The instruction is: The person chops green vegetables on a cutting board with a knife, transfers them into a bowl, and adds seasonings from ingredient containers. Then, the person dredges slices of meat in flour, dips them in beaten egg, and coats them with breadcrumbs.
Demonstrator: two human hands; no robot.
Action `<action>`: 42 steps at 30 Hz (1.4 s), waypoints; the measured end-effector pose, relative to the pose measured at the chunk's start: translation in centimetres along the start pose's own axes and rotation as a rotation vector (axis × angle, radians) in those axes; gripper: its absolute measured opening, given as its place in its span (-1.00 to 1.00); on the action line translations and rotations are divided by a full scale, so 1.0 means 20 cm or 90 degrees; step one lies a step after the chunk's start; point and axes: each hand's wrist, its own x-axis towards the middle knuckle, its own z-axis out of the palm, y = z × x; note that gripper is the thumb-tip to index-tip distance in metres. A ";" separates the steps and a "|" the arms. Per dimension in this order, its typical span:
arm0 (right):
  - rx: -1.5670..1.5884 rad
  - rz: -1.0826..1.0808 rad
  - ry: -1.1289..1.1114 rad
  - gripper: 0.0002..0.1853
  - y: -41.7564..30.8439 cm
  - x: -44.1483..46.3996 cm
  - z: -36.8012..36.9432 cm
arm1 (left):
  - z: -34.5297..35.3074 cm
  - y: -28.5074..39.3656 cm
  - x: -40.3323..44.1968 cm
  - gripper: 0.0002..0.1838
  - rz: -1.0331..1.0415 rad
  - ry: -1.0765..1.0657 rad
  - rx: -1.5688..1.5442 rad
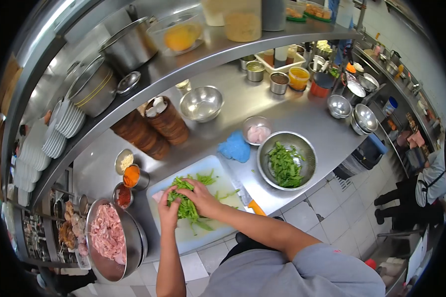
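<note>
The person's left hand [168, 207] and right hand [201, 199] are closed around a bunch of bright-green leafy stalks [186, 208] over the pale rectangular cutting board [226, 179] on the shiny steel table [297, 115].

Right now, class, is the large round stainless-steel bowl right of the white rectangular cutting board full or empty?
Neither: the bowl is partly full. Loose green leaves are heaped inside, with bare metal wall showing around them.

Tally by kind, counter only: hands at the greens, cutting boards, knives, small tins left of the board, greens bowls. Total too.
Left hand and right hand: 2
Board: 1
Knife: 1
Small tins: 3
Greens bowl: 1
Total: 8
</note>
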 end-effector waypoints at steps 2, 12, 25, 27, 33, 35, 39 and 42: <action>0.005 -0.001 0.035 -0.25 -0.04 0.03 -0.16 | 0.09 0.18 0.05 -0.56 0.037 -0.012 0.042; -0.144 -0.008 0.124 -0.23 0.24 -0.24 -1.23 | 1.10 0.51 0.24 -0.58 0.081 -0.196 -0.124; -0.193 0.237 -0.177 -0.45 0.70 -0.68 -1.86 | 1.65 0.21 0.19 -0.47 0.190 -0.182 0.131; -0.198 0.235 -0.130 -0.51 0.64 -0.63 -1.91 | 1.65 0.21 0.17 -0.50 0.185 -0.153 0.133; -0.155 0.235 -0.066 -0.78 0.59 -0.61 -1.82 | 1.53 0.20 -0.03 -0.60 0.260 -0.096 0.246; -0.176 0.140 -0.120 -0.74 0.62 -0.62 -1.77 | 1.39 0.21 -0.16 -0.59 0.249 -0.041 0.251; -0.229 0.195 0.141 -0.51 0.73 -0.75 -1.76 | 0.95 0.03 -0.45 -0.47 0.143 0.130 0.290; -0.199 0.432 0.194 -0.43 0.85 -0.90 -1.74 | 0.56 -0.24 -0.68 -0.27 0.007 0.304 0.342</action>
